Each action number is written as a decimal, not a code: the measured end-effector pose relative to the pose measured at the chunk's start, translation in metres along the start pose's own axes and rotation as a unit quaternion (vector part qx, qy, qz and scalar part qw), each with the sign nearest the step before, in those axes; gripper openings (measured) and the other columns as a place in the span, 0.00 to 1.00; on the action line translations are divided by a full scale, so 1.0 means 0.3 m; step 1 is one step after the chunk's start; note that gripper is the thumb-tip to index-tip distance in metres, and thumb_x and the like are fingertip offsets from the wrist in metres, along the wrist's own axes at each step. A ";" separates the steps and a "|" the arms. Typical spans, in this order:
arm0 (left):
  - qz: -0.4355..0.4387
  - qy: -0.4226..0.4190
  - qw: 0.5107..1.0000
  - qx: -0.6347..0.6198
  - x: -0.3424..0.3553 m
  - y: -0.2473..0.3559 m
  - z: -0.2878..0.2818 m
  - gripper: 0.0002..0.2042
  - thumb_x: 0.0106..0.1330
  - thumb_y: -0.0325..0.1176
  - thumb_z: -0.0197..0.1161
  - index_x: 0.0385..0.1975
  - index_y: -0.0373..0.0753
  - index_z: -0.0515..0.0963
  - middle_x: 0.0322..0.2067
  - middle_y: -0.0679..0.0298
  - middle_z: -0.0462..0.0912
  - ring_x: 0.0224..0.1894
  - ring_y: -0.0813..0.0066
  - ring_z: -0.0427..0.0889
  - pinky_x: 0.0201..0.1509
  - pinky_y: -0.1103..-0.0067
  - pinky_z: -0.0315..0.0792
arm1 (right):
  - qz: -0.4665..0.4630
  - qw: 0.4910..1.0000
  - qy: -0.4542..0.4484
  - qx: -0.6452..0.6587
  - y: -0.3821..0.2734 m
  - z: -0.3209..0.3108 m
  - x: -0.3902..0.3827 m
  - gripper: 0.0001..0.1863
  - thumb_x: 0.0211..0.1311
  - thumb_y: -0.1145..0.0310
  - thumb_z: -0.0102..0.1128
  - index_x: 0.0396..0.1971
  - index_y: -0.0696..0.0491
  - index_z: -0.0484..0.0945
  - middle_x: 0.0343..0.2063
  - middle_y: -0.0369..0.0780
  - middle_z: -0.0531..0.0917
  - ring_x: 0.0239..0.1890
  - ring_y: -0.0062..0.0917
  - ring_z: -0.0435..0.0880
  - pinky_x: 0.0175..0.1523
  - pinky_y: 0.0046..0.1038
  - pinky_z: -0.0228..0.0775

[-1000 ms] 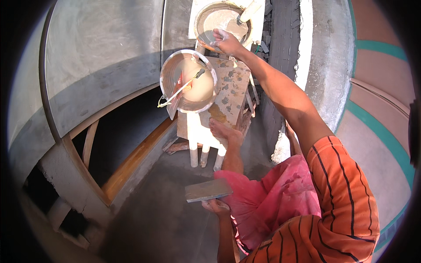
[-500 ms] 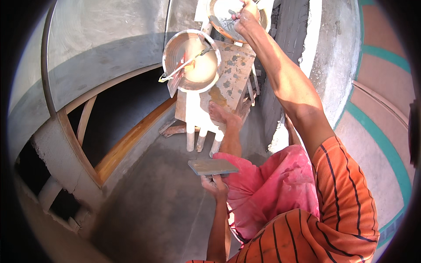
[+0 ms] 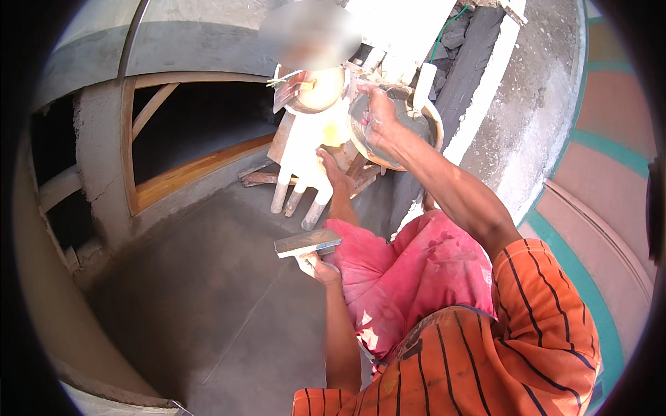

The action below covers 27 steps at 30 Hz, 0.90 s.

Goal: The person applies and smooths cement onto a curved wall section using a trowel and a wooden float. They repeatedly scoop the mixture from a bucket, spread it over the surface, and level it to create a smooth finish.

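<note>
At the end of my bent left arm, my left hand (image 3: 318,267) is closed beneath a flat rectangular plastering float (image 3: 308,243), whose grey-brown face points up, beside my pink-clad knee. My right arm reaches forward over a round bucket (image 3: 431,125) with wet grey mortar (image 3: 413,123) inside. My right hand (image 3: 380,114) is over the bucket's left part, fingers curled. Whatever it grips is hidden by the hand itself. Left of that bucket stands a second one (image 3: 333,87) holding pale liquid, with a brush-like tool (image 3: 300,87) leaning across its rim.
Both buckets are by a sunlit, spattered wooden stand (image 3: 283,142) with pale legs (image 3: 313,211). A wood-framed dark opening (image 3: 201,128) lies to the left. Along the right runs a rough ledge (image 3: 479,132). My bare foot (image 3: 333,170) is beside the stand. Grey floor (image 3: 208,291) extends below.
The mortar bucket and my right hand are now nearer to me, right of the pale-liquid bucket. My left hand still holds the float, now lower left of its former place in view. The view has shifted.
</note>
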<state>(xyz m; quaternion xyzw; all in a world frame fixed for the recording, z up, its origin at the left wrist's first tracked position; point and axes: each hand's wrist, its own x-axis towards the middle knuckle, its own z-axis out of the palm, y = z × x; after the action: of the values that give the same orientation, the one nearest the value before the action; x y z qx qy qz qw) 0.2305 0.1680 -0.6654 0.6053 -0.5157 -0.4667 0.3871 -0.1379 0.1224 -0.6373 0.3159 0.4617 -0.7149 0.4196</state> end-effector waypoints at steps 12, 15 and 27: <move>-0.061 0.001 0.987 0.147 -0.139 -0.125 -0.065 0.25 0.68 0.39 0.51 0.55 0.22 0.66 0.49 0.51 0.76 0.47 0.62 0.77 0.54 0.70 0.71 | -0.053 0.958 -0.070 -0.272 0.602 0.004 0.058 0.12 0.58 0.65 0.55 0.36 0.56 0.77 0.30 0.45 0.78 0.35 0.37 0.77 0.43 0.37 0.68; -0.015 0.003 0.988 0.156 -0.155 -0.078 -0.024 0.25 0.68 0.41 0.52 0.52 0.20 0.68 0.43 0.47 0.78 0.44 0.59 0.79 0.47 0.71 0.74 | -0.175 0.927 -0.076 -0.324 0.733 0.006 0.096 0.10 0.54 0.66 0.56 0.36 0.53 0.75 0.29 0.45 0.76 0.35 0.40 0.75 0.45 0.38 0.66; -0.059 -0.024 0.991 0.117 -0.129 -0.063 0.014 0.26 0.66 0.37 0.52 0.59 0.23 0.61 0.48 0.48 0.75 0.49 0.63 0.76 0.56 0.72 0.69 | -0.011 0.919 -0.165 -0.357 0.938 0.060 0.109 0.21 0.45 0.70 0.62 0.40 0.54 0.66 0.35 0.45 0.76 0.41 0.35 0.79 0.46 0.35 0.71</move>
<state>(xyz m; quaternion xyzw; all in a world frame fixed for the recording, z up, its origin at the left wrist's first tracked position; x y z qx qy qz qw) 0.2301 0.2094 -0.6781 0.6647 -0.5387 -0.4396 0.2731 0.0972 0.0332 -0.7693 0.0173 0.6135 -0.5494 0.5669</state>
